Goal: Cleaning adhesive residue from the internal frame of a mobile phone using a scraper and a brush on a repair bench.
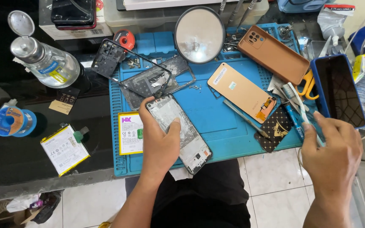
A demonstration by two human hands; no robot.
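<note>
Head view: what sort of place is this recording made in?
Most likely a phone repair bench. A blue repair mat is strewn with phone parts; the left hand holds an opened phone, a loose battery lies on the dark counter, and the right hand grips a toothbrush.

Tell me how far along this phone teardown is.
Done: the gold back cover and a black frame lie off on the blue mat, and two batteries lie out. In hand: the left hand holds the opened phone body; the right hand grips a toothbrush. Left: nothing is reassembled.
</note>
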